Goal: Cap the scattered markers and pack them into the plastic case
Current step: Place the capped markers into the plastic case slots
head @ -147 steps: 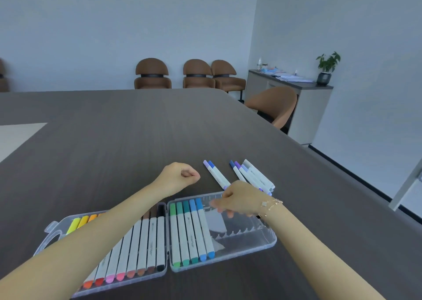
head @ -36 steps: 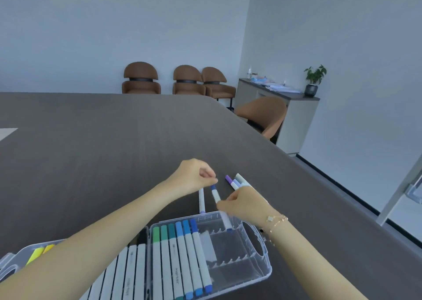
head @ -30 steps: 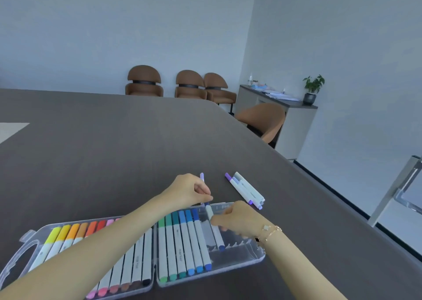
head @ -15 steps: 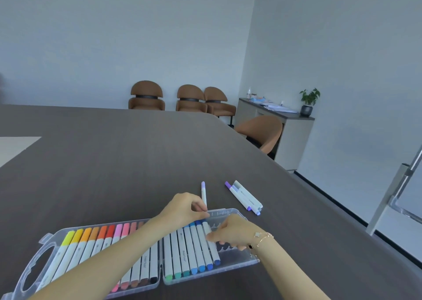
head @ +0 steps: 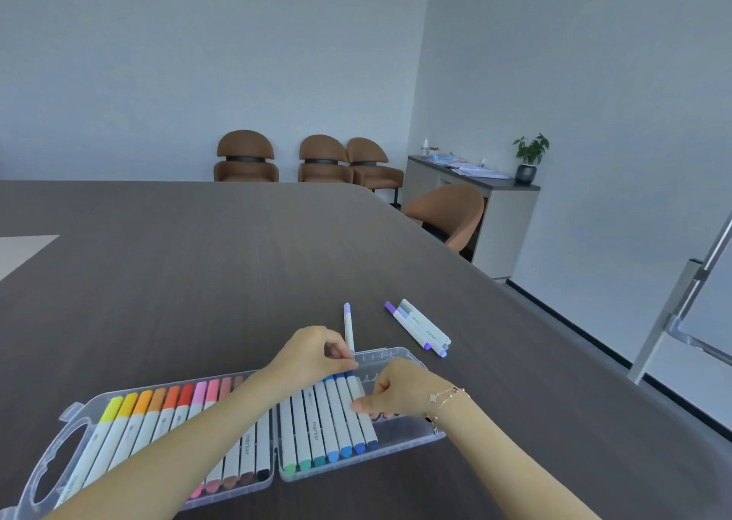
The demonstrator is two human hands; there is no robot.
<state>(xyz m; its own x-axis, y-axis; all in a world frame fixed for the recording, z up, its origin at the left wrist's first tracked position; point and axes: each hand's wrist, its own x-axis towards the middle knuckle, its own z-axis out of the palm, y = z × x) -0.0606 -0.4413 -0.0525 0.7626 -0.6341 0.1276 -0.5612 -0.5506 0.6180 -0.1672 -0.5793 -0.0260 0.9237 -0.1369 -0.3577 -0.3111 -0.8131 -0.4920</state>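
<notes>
The table [head: 198, 282] carries an open plastic case [head: 71, 436], its two halves lined with capped markers. Over the case's right half, the left hand [head: 313, 355] has fingers curled, pinching at the far end of the dark blue marker [head: 362, 416]. The right hand [head: 400, 393] presses that marker's barrel with the thumb. Just beyond the case lies a lilac marker [head: 348, 323]; three more markers [head: 420, 329] lie near its far right corner.

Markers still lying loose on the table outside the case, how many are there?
4. One lavender-capped marker lies just beyond the left hand. A cluster of three markers lies right of it, past the plastic case's far corner. The hands could hide more.
</notes>
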